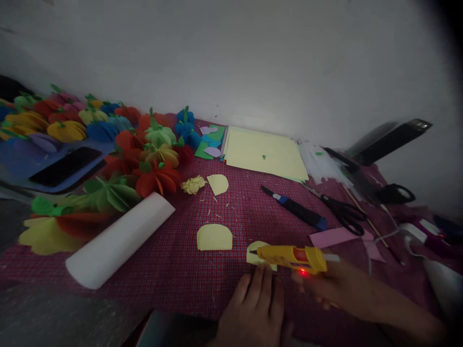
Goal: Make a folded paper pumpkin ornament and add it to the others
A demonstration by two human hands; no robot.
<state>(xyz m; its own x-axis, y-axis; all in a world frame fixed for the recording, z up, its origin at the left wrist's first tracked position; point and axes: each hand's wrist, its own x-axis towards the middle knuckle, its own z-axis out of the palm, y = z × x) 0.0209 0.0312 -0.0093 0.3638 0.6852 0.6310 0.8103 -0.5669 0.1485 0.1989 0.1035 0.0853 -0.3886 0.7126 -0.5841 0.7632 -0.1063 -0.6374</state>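
My right hand [325, 284] is closed round a yellow hot glue gun [292, 257] with a glue stick at its back and a red light lit. Its nozzle points left, over a small pale yellow paper piece [252, 257]. On the lower edge of that piece rest the fingertips of my left hand [256, 303], stretched out flat. Left of it lies a stack of rounded yellow paper pieces [214, 237]. Farther back are another cut piece [217, 184] and a crumpled or folded yellow paper bit [193, 185].
Several colourful paper pumpkins [157, 178] crowd the left, near a phone [66, 166] and a white paper roll [121, 241]. Yellow sheets [265, 152] lie at the back. Rightward are a utility knife [298, 209], black scissors [343, 212], pink strips [336, 236] and a white cable [383, 236].
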